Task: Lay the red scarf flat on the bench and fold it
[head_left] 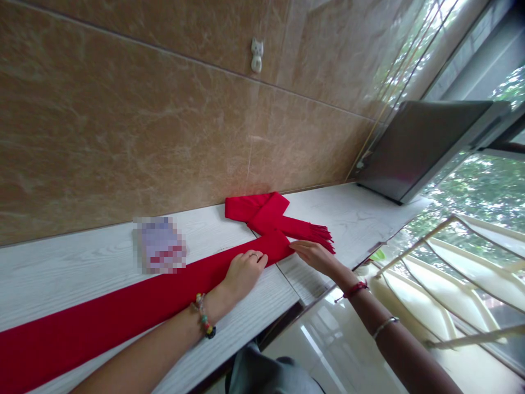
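A red scarf [135, 298] lies along a white wood-grain surface, running from the lower left towards the middle. Its far part is folded over and ends in a fringe near the wall. My left hand [244, 273] rests on the near edge of the long stretch, its fingers bent and pressed together on the cloth; the fingertips are partly hidden. At the right end of this flat stretch, my right hand [314, 255] pinches the scarf's edge between thumb and fingers.
Behind the scarf lies a blurred-out package [159, 244]. A brown tiled wall [164, 120] closes off the back, with a small white cat-shaped hook [257, 54] on it. A dark grey appliance [418, 148] stands far right, near a cream-coloured rack [451, 273] and windows.
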### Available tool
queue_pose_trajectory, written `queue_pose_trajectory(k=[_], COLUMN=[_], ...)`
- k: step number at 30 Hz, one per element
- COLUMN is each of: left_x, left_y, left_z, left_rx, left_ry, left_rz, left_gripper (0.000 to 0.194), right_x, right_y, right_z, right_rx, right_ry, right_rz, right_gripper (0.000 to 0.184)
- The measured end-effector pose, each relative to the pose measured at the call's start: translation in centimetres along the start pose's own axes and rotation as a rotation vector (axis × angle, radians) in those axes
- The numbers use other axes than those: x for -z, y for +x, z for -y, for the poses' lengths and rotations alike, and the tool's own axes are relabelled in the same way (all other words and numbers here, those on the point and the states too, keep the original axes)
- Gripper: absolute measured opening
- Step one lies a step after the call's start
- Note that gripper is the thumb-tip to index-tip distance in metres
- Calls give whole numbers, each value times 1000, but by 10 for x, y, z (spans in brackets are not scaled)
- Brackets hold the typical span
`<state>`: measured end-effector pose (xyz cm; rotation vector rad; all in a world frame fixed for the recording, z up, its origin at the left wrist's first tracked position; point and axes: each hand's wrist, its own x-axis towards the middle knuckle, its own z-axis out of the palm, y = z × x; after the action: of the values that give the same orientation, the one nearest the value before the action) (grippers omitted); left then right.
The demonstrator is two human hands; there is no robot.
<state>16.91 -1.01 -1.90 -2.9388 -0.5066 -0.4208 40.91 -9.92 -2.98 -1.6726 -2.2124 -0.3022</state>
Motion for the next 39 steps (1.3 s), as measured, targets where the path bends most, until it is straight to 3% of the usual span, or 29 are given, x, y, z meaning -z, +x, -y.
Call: queue_pose_trajectory(k=[20,26,39], left_x=[1,-2,-3], left_y=[2,2,3], left_z=[0,0,-2], left_rx=[-50,-67,-117], left_ry=[0,5,29], left_rz=[-40,-65,-8], left_gripper=[20,18,11], right_x=[-3,-10,-16], right_y=[11,7,2], right_z=[28,22,19], right_rx=[126,4,-121], right_ry=[-265,-310,-308], right_rz=[-84,-126,-40], right_gripper=[23,24,25])
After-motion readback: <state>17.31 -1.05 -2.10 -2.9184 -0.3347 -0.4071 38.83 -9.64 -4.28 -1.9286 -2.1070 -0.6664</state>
